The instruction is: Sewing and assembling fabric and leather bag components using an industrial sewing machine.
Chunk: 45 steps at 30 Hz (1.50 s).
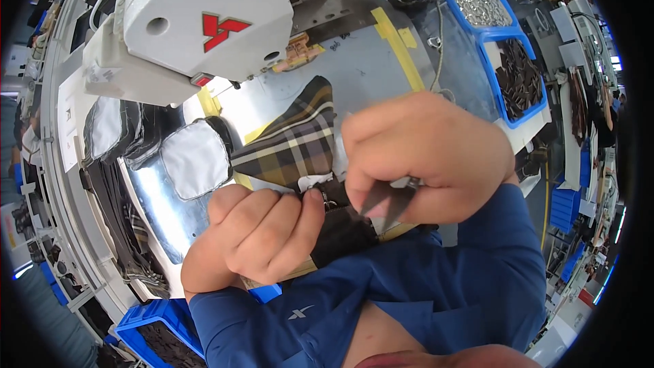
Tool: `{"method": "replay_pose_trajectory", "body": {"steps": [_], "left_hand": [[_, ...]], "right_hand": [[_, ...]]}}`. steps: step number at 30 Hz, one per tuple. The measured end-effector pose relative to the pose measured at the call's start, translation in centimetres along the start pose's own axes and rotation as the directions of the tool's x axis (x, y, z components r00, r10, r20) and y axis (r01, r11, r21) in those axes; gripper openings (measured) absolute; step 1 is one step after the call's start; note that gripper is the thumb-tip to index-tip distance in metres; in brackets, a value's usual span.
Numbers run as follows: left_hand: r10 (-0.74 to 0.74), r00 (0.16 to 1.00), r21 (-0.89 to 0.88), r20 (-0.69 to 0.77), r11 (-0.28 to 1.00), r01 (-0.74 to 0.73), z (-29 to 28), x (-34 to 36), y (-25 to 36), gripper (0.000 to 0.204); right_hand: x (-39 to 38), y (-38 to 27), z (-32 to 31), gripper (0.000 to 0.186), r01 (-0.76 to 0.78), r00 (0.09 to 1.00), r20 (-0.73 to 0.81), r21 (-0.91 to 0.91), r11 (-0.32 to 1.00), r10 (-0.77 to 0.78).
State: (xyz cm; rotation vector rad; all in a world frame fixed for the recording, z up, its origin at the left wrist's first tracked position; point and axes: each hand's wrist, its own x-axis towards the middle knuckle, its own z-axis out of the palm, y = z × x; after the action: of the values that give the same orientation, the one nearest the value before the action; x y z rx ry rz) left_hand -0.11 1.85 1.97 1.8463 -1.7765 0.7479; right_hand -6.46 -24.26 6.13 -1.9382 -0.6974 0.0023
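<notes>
My right hand is closed round a pair of thread snips, its two pointed blades sticking out below the fingers, apart from each other. My left hand is closed, thumb and finger pinching the edge of a dark brown piece that has a small metal fitting on it. Plaid fabric in brown, black and cream spreads over the machine bed just beyond both hands. A scrap of white material shows at its near edge. What exactly the left fingertips grip is partly hidden.
A white sewing machine head overhangs the metal bed. White-faced padded pieces lie to the left. At right stand blue trays of metal fittings and brown strips. A blue bin sits lower left.
</notes>
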Motion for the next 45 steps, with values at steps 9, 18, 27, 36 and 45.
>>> {"method": "replay_pose_trajectory", "body": {"steps": [9, 18, 27, 36, 45], "left_hand": [[-0.021, 0.999, 0.015, 0.027, 1.0, 0.021, 0.0, 0.1, 0.0, 0.032], [-0.14, 0.99, -0.022, 0.029, 0.99, 0.141, 0.3, -0.1, 0.4, 0.037], [-0.049, 0.999, 0.004, -0.011, 0.999, 0.049, 0.5, -0.2, -0.2, 0.033], [0.013, 0.999, -0.014, -0.031, 1.0, -0.014, 1.4, 0.0, -0.4, 0.032], [-0.066, 0.995, 0.058, -0.075, 0.996, 0.07, 2.7, -0.2, -2.0, 0.034]], "right_hand": [[-0.2, -0.4, 0.4, 0.027, -0.127, 0.987, -0.138, -0.383, 0.915, 0.08], [-0.6, -0.7, 1.5, 0.028, -0.114, 0.993, -0.048, -0.579, 0.807, 0.105], [0.0, -0.1, 1.1, 0.022, -0.109, 0.991, -0.117, -0.377, 0.92, 0.07], [0.4, 0.0, 0.6, 0.02, -0.139, 0.99, -0.062, -0.231, 0.963, 0.128], [0.1, -0.4, 0.5, 0.018, 0.003, 0.903, 0.418, 0.227, 0.974, -0.1]]}}
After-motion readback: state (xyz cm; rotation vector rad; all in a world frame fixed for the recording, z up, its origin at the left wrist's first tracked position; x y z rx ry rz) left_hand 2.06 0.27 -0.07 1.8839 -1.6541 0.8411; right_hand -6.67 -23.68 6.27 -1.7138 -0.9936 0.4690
